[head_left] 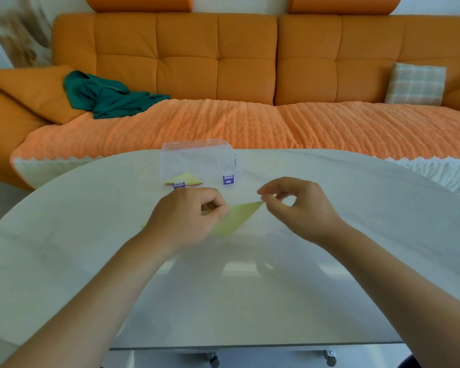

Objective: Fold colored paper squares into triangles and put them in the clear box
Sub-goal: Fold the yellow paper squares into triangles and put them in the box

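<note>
A pale green paper (234,217), folded into a triangle, is held just above the white table (250,288). My left hand (187,216) pinches its left part, fingers curled round the edge. My right hand (295,205) pinches the triangle's right tip between thumb and forefinger. Behind the hands stands the clear box (199,162) with two purple latches, its lid up. Folded yellow and orange triangles (185,179) lie in its left front part.
An orange sofa (223,62) with a ribbed orange throw runs behind the table. A green cloth (104,95) and a checked cushion (414,83) lie on it. The table's near edge is at the bottom, with castors below.
</note>
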`<state>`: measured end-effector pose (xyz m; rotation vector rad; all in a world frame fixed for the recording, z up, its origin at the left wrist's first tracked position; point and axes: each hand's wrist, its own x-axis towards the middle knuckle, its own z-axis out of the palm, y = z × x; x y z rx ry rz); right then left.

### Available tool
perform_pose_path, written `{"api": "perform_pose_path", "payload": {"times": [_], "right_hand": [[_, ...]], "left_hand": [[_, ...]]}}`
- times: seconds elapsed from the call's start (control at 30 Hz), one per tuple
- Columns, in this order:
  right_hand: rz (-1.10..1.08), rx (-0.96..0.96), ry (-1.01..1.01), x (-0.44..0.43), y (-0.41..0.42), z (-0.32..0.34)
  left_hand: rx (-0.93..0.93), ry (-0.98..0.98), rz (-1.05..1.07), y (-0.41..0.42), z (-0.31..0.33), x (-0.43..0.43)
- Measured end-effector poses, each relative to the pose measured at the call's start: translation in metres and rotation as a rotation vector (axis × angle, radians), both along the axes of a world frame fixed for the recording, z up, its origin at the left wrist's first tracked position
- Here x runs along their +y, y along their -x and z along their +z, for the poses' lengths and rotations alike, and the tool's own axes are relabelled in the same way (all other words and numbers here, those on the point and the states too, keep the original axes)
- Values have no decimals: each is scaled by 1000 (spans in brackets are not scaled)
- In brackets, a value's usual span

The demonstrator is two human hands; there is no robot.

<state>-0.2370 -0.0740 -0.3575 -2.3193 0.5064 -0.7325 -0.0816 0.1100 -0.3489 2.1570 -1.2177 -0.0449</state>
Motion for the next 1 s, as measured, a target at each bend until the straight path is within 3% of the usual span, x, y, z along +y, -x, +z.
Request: {"api": "perform_pose_path", "payload": {"times": [0.1,0.33,0.6,0.87,1.0], "right_hand": [[132,24,27,15,-7,-3],[168,52,95,23,-10,-3],[86,46,9,12,-6,4],[-31,52,-163,-11,0,11],[131,105,-253,-9,0,14]], "left_hand": [[-9,14,-11,8,-1,-5],[-232,32,-17,25,3,-10],[-92,22,-92,8,10,-4],[-139,-79,61,-30,8,8],[113,114,-18,-13,1,0]]}}
